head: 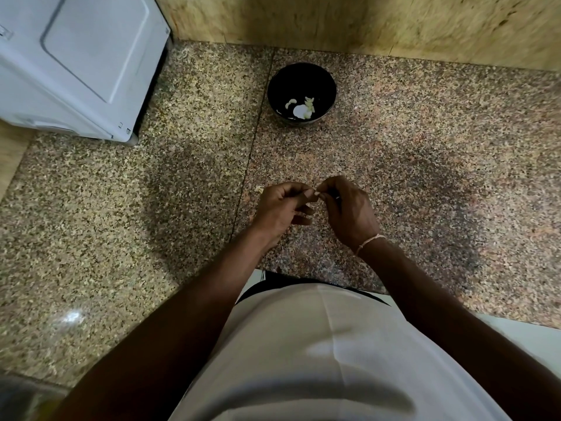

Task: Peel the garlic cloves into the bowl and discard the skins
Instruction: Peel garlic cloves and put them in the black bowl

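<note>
A black bowl stands on the granite counter near the back wall, with a few pale peeled garlic cloves lying in its bottom. Close to the counter's front edge, my left hand and my right hand meet fingertip to fingertip. Between them they pinch a small garlic clove, of which only a pale sliver shows. A scrap of garlic skin lies on the counter just left of my left hand.
A white appliance fills the back left corner of the speckled granite counter. A wooden wall runs along the back. My white shirt covers the counter's front edge.
</note>
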### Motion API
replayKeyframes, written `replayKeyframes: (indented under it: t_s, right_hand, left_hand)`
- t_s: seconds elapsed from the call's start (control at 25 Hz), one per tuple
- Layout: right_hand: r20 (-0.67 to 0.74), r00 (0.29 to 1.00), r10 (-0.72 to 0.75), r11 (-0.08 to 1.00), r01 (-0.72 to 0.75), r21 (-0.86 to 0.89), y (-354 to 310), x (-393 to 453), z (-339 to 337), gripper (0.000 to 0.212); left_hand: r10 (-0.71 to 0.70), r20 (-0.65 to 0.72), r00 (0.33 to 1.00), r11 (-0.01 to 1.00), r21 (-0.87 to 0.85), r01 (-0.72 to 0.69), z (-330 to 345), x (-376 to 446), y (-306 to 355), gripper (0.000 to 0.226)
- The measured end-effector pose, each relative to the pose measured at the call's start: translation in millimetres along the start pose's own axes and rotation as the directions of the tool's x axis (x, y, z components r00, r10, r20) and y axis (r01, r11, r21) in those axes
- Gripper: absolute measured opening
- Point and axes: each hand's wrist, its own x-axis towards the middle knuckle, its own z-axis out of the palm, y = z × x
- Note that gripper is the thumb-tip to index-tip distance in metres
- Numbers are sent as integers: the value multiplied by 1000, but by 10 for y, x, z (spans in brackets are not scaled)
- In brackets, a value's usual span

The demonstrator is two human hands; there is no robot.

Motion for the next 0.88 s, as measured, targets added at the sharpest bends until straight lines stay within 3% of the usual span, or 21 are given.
replayKeyframes:
  t_s: [0.2, 0.4, 0.64, 0.76, 0.88]
  right_hand:
    - [-21, 1000, 7, 1000, -7, -28, 1, 9, 12, 8]
    - [-1, 999, 32, 999, -32, 31, -9, 13, 11, 8]
    - [121, 964, 239, 927, -263, 266, 5, 82, 38, 7]
    - [221, 906, 362, 787, -424, 448, -1, 106, 49, 9]
    - [354, 823, 444, 502, -556, 663, -26, 111, 76, 11]
  left_hand:
    - [-117, 0, 993, 990, -76, 117, 46, -7, 27, 18]
    - [-95, -32, 995, 994, -48, 93, 30, -10, -26, 4]
    - [-109, -29, 994, 993, -51, 107, -18, 28, -43, 8]
    - [-90, -9, 996, 995, -35, 89, -44, 30, -40, 7]
    - [-63, 8, 998, 998, -15, 63, -52, 36, -13, 6]
